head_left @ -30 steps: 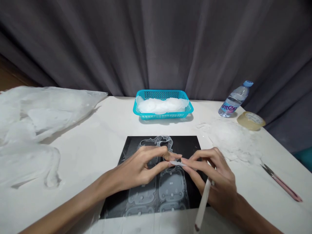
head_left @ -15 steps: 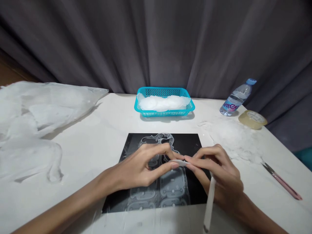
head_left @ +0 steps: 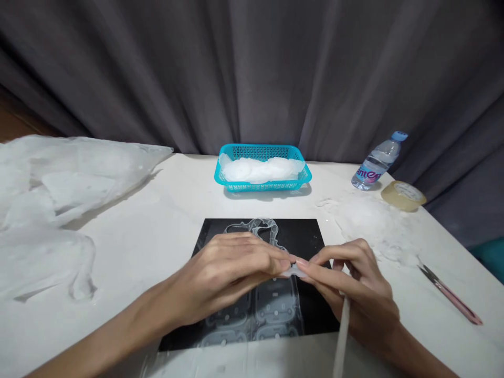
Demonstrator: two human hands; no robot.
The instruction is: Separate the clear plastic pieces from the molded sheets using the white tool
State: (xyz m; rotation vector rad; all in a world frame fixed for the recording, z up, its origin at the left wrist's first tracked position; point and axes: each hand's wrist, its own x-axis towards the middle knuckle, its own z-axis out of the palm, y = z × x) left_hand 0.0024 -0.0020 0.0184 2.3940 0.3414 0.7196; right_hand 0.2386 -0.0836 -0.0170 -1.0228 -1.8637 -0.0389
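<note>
My left hand (head_left: 232,270) and my right hand (head_left: 354,286) meet over a black mat (head_left: 311,239) on the white table. Their fingertips pinch a small clear plastic piece (head_left: 290,271) between them. A clear moulded plastic sheet (head_left: 268,310) with rounded pockets lies on the mat under the hands. My right hand also grips a thin white stick-like tool (head_left: 342,336) that points down toward me.
A turquoise basket (head_left: 263,184) of white translucent pieces stands behind the mat. A water bottle (head_left: 376,161) and a tape roll (head_left: 402,195) sit at the back right, beside a pile of clear scraps (head_left: 370,220). Pink-handled snips (head_left: 449,294) lie right. Crumpled plastic bags (head_left: 51,199) cover the left.
My left hand has rolled flatter, its fingers closing down over the small piece. My right hand has slid slightly right and nearer, the white tool turning more upright.
</note>
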